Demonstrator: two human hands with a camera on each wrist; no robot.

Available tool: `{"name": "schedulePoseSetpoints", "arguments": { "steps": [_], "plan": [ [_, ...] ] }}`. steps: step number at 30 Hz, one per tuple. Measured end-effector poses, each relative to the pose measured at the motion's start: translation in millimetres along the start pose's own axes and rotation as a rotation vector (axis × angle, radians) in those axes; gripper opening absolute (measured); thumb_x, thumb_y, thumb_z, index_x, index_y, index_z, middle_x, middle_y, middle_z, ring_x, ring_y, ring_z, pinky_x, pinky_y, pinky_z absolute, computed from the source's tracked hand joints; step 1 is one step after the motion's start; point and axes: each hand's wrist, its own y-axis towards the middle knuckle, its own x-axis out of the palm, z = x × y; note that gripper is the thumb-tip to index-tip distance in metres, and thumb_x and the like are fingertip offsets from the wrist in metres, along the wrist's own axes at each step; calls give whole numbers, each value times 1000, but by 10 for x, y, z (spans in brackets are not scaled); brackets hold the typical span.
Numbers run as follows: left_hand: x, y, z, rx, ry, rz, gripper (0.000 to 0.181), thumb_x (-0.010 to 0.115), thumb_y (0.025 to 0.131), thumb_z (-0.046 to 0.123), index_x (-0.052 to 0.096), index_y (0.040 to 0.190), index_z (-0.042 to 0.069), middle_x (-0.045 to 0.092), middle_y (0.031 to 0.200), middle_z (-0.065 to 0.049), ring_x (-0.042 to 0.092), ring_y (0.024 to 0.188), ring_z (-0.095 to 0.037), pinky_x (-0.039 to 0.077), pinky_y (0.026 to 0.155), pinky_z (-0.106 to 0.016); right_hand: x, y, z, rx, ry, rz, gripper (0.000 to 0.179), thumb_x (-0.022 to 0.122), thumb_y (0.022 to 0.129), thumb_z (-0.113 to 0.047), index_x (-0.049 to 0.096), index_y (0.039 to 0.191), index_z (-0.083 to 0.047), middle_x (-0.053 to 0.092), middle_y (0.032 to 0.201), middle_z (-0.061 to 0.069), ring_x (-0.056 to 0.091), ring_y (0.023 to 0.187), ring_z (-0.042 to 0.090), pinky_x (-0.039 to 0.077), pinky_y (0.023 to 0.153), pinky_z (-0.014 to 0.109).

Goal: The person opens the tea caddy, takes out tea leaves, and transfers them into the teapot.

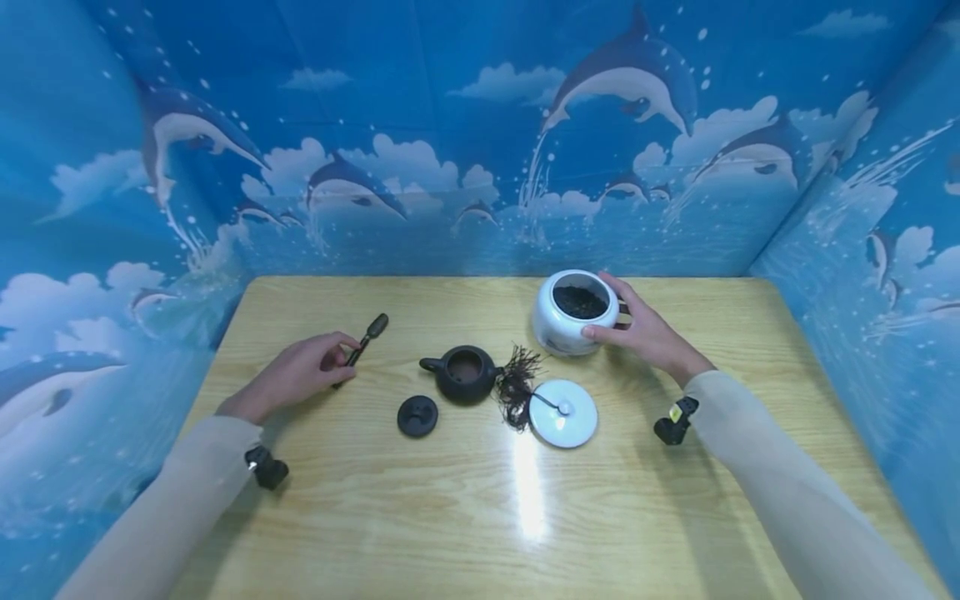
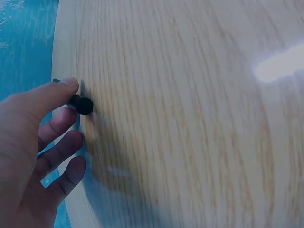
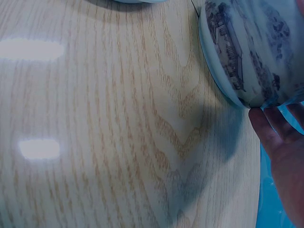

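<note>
My left hand (image 1: 306, 372) pinches the slim handle of a small dark scoop (image 1: 377, 326) between thumb and fingers, above the left part of the table. Seen from the left wrist, the rounded dark handle end (image 2: 84, 106) sticks out past the thumb, with the other fingers loosely bent. At the back right, my right hand (image 1: 651, 333) grips a white jar (image 1: 557, 327) by its side, thumb near the rim. Dark tea leaves (image 1: 579, 302) lie inside. The right wrist view shows a painted scene on the jar wall (image 3: 256, 52) and fingertips at its lower edge.
Between the hands stands a dark teapot (image 1: 467, 392) without its lid. Its round black lid (image 1: 417, 416) lies in front. A white jar lid (image 1: 572, 429) lies at right, a dark tassel (image 1: 516, 392) corded to its knob. Dolphin-print curtains (image 1: 420, 217) border the wooden table (image 1: 420, 517).
</note>
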Motion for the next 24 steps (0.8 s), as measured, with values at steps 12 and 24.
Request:
{"name": "schedulePoseSetpoints", "arguments": {
  "steps": [12,24],
  "plan": [
    [-9,23,-50,16,21,93,35,71,107,21,68,139,7,75,125,-15,71,116,-34,56,105,-60,3,2,4,17,0,-6,111,84,98,-42,4,176,-39,0,185,0,21,167,42,34,130,62],
    [-70,-83,-141,-3,74,108,29,76,104,28,75,125,7,74,122,-15,69,116,-35,54,106,-61,3,4,10,6,-4,1,111,84,98,-40,4,176,-38,1,185,1,21,166,44,34,130,62]
  ]
}}
